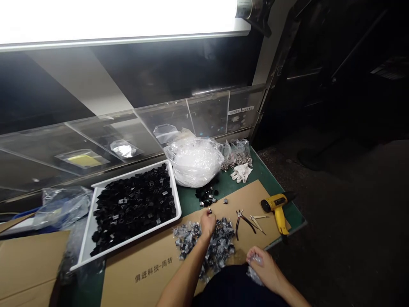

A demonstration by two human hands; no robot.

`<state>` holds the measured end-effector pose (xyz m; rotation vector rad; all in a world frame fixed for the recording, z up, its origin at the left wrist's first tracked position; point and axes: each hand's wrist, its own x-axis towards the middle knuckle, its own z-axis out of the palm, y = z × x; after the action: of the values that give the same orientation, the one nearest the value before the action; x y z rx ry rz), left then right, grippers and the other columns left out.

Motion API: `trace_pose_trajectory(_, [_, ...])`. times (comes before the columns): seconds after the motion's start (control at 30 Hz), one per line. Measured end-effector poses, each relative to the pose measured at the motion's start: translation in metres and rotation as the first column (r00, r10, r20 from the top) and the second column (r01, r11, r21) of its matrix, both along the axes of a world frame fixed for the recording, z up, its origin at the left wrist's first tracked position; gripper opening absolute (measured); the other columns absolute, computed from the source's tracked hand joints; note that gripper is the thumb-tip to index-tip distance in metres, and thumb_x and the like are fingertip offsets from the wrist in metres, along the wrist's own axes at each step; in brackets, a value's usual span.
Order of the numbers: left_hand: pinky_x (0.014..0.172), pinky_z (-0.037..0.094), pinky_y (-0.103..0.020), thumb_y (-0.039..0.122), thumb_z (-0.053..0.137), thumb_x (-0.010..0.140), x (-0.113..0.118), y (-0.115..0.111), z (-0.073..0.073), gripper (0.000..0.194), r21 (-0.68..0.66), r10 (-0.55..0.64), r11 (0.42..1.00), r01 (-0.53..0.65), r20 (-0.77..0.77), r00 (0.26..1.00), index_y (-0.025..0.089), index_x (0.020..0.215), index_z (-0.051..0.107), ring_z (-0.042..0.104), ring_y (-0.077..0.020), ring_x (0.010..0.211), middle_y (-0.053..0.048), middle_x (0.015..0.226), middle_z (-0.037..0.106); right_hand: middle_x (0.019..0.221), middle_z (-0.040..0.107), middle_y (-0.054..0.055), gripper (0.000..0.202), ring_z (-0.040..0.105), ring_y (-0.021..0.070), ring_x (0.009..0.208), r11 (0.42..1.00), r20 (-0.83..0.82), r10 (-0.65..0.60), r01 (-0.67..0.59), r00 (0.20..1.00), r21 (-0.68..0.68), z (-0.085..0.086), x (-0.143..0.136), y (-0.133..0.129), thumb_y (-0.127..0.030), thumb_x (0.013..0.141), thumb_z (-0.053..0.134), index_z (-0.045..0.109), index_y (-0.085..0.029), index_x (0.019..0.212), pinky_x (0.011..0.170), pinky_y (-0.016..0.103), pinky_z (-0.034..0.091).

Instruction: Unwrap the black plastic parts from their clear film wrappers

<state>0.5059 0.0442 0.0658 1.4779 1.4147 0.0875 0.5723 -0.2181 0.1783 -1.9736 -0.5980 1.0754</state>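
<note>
My left hand [207,224] reaches over the cardboard sheet [137,256], its fingers closed on a small black and silver part [209,210]. Just below that hand lies a heap of small black parts in clear plastic wrapping [220,243]. Beyond it are some loose black parts [206,196], and one silver-faced part [225,201] sits apart on the cardboard. At the front edge, close to my body, my right hand [263,266] is closed around crumpled clear plastic bags [254,273].
A white tray [177,200] full of black parts stands at left. Behind are a big clear bag [198,162], bags of metal pieces [239,155] and a white glove [241,172]. Pliers [244,221], tweezers [258,222] and a yellow heat gun [278,209] lie right. A cardboard box [32,264] is front left.
</note>
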Motion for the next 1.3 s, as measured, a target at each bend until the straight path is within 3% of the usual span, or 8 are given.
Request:
trace_pose_trajectory(0.17, [0.101,0.032,-0.04,0.011,0.067,0.063,-0.008,-0.036,-0.012,0.037,0.066,-0.253,0.963,0.261,-0.104,0.962,0.015,0.1,0.064,0.054,-0.0336,0.114,-0.017,0.107,0.065,0.082,0.067,0.001,0.022,0.06,0.0175,0.077,0.998,0.016,0.031,-0.03,0.999,-0.059,-0.005,0.002,-0.004,-0.023,0.076,0.05,0.065,-0.019,0.092,0.071,0.025,0.042])
trace_pose_trajectory(0.43, [0.099,0.036,-0.037,0.019,0.057,0.076,-0.014,-0.022,-0.002,0.028,0.169,-0.354,0.919,0.357,-0.049,0.934,0.015,0.103,0.062,0.058,-0.0289,0.109,-0.015,0.109,0.065,0.077,0.068,-0.002,0.021,0.06,0.015,0.073,0.994,0.069,0.09,-0.085,0.994,-0.07,0.006,0.006,0.009,-0.019,0.074,0.051,0.067,-0.02,0.087,0.068,0.023,0.042])
trace_pose_trajectory(0.53, [0.089,0.045,-0.035,0.027,0.056,0.08,-0.023,-0.026,0.016,0.033,0.115,-0.294,0.953,0.281,0.118,0.948,0.015,0.11,0.06,0.063,-0.0248,0.096,-0.012,0.106,0.067,0.084,0.07,0.001,0.019,0.063,0.0173,0.08,0.996,0.073,0.087,-0.085,0.994,-0.038,0.012,0.011,0.021,-0.03,0.081,0.054,0.068,-0.021,0.091,0.073,0.025,0.045])
trace_pose_trajectory(0.6, [0.08,0.05,-0.034,0.037,0.062,0.078,-0.033,-0.034,0.035,0.039,-0.074,-0.159,0.978,0.193,0.327,0.932,0.016,0.111,0.061,0.064,-0.0233,0.088,-0.009,0.098,0.068,0.094,0.071,0.003,0.028,0.064,0.0194,0.088,0.998,0.093,0.066,-0.066,0.993,-0.003,0.014,0.014,0.032,-0.037,0.083,0.054,0.068,-0.021,0.102,0.079,0.028,0.046])
trace_pose_trajectory(0.73, [0.08,0.052,-0.033,0.041,0.079,0.064,-0.057,-0.06,0.076,0.047,-0.391,0.103,0.909,0.141,0.541,0.835,0.018,0.102,0.065,0.064,-0.0216,0.091,-0.008,0.101,0.068,0.107,0.069,0.007,0.046,0.063,0.0215,0.098,0.994,0.137,0.058,-0.07,0.989,0.082,0.016,0.015,0.055,-0.034,0.082,0.054,0.059,-0.021,0.126,0.091,0.033,0.046])
trace_pose_trajectory(0.87, [0.081,0.052,-0.034,0.042,0.081,0.064,-0.073,-0.081,0.102,0.048,-0.471,0.145,0.865,0.171,0.562,0.815,0.016,0.102,0.067,0.066,-0.0212,0.086,-0.009,0.098,0.07,0.11,0.069,0.007,0.034,0.062,0.0223,0.104,0.958,0.101,0.189,-0.206,0.977,0.201,0.022,0.011,0.07,-0.029,0.084,0.052,0.068,-0.022,0.113,0.094,0.033,0.045])
trace_pose_trajectory(1.07, [0.078,0.053,-0.034,0.049,0.075,0.07,-0.082,-0.097,0.101,0.055,-0.531,0.258,0.84,0.11,0.569,0.781,0.013,0.111,0.066,0.066,-0.0199,0.078,-0.009,0.082,0.071,0.091,0.073,0.006,0.029,0.066,0.0229,0.088,0.97,-0.062,0.171,-0.157,0.983,0.185,0.009,0.011,0.069,-0.039,0.079,0.061,0.071,-0.016,0.095,0.083,0.033,0.05])
trace_pose_trajectory(1.3, [0.061,0.05,-0.028,0.042,0.077,0.069,-0.077,-0.103,0.088,0.037,-0.425,0.215,0.904,0.053,0.558,0.801,0.015,0.091,0.065,0.065,-0.0169,0.062,-0.005,0.079,0.069,0.078,0.071,0.006,0.036,0.063,0.0196,0.073,0.994,-0.32,0.049,-0.015,0.946,0.109,-0.017,0.012,0.065,-0.044,0.07,0.071,0.07,-0.013,0.088,0.069,0.029,0.048])
